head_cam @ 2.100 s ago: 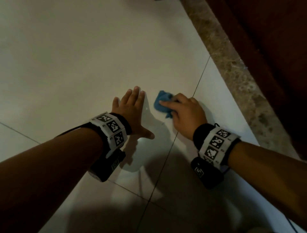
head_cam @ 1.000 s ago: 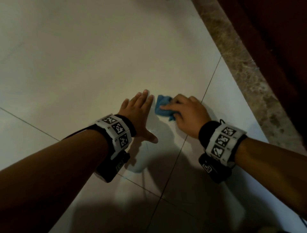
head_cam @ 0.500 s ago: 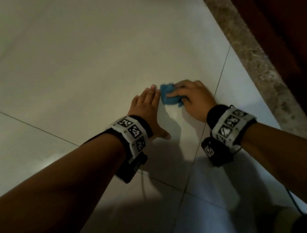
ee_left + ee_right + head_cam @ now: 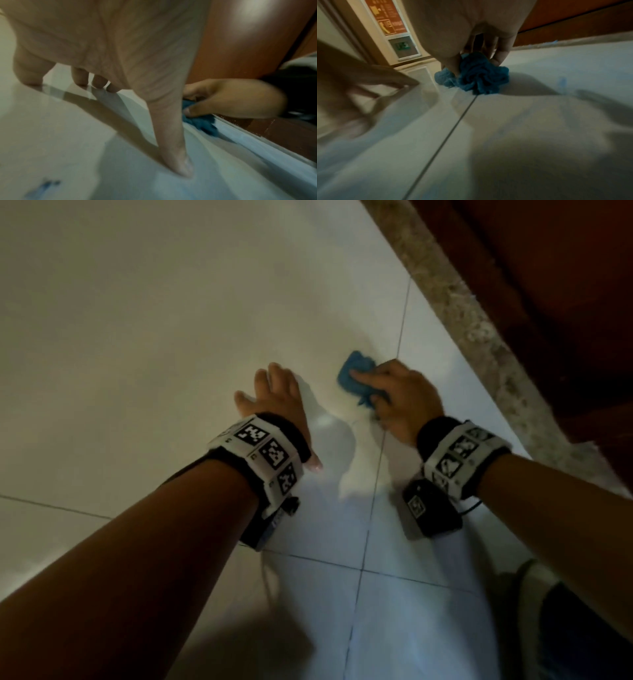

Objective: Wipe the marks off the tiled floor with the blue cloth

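Observation:
A small crumpled blue cloth (image 4: pixel 354 374) (image 4: pixel 477 75) (image 4: pixel 200 120) lies bunched on the pale tiled floor (image 4: pixel 154 320). My right hand (image 4: pixel 397 398) grips it from above, fingers curled round it and pressing it to the tile beside a grout line (image 4: pixel 397 361). My left hand (image 4: pixel 274 402) is planted flat on the floor just left of the cloth, fingers spread, thumb (image 4: pixel 176 155) stretched out. A faint blue mark (image 4: pixel 41 189) shows on the tile near the left wrist, and another faint blue mark (image 4: pixel 562 81) right of the cloth.
A speckled stone border strip (image 4: pixel 479 330) runs along the right, with a dark reddish-brown wooden surface (image 4: pixel 548 285) beyond it. Grout lines cross near my wrists (image 4: pixel 363 570). A wall panel with signs (image 4: pixel 392 24) stands ahead in the right wrist view.
Both hands have shifted forward across the tile. The right hand has carried the cloth away from the left hand's fingertips, so a gap has opened between them.

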A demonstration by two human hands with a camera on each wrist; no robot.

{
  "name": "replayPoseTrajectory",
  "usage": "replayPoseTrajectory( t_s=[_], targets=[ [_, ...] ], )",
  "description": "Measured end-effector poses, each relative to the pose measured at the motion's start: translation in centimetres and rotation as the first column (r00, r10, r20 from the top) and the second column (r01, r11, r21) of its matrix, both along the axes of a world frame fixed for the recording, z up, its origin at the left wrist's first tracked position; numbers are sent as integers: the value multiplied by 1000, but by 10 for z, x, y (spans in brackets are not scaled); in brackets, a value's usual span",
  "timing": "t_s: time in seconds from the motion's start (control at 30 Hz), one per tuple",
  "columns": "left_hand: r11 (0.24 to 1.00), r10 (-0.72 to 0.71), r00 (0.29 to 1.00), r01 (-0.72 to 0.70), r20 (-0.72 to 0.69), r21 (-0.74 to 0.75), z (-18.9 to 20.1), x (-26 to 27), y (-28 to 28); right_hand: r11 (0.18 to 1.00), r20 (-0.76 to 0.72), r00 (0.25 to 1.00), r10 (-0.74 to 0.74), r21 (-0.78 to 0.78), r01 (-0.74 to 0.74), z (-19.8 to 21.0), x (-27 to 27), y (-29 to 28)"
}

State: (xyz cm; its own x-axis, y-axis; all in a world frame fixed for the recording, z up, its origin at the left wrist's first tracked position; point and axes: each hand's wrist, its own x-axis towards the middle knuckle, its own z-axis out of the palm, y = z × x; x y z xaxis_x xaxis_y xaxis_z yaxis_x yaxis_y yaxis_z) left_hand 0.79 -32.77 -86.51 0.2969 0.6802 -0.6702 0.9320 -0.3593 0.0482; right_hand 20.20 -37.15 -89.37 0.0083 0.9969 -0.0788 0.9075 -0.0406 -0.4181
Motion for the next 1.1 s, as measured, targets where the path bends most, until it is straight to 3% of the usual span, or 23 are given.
replayPoseTrajectory(
  t_s=[0.1, 0.17, 0.3, 0.4, 0.53, 0.63, 0.7, 0.77, 0.83, 0.93, 1.03, 1.1],
  targets=[
    [999, 7, 1000, -7, 6, -41, -3, -1, -5, 992, -10, 993, 122, 32, -121, -1, -15, -22],
    [1000, -7, 1000, 7, 24, -18, -7, -4, -2, 986, 8, 988, 153, 72, -153, -2, -8, -8],
    [999, 31, 995, -29, 95, -23, -9, -12, -6, 999, 9, 1000, 9, 41, -9, -7, 8, 31],
    [999, 24, 999, -23, 42, -23, -6, -8, -4, 999, 12, 999, -36, 10, 36, -5, -10, 21],
    [1000, 25, 997, -26, 67, 12, -7, 4, -16, 973, 14, 974, 228, -47, -227, 4, -31, 5],
    [998, -55, 990, 51, 127, 27, -13, 11, -34, 991, -124, 990, 69, -105, -82, -1, 23, 38],
    [999, -45, 991, 43, 122, 24, -14, 12, -35, 988, -46, 993, -109, -115, 103, 0, 56, 49],
    [1000, -21, 993, 18, 115, 21, -15, 13, -32, 982, 78, 984, -160, -87, 167, -1, 61, 41],
    [1000, -5, 993, 3, 117, 23, -15, 16, -31, 993, 122, 987, -104, -48, 111, 1, 38, 21],
    [1000, 7, 995, -8, 103, 10, -14, 20, -29, 998, 7, 998, 56, 4, -56, -1, 4, -13],
    [1000, 0, 995, 0, 97, 6, -12, 20, -26, 979, -18, 979, 204, 4, -204, -1, 8, -15],
    [1000, 0, 994, -1, 114, 13, -13, 19, -27, 993, 4, 993, 119, 11, -119, -1, 35, 7]
  ],
)
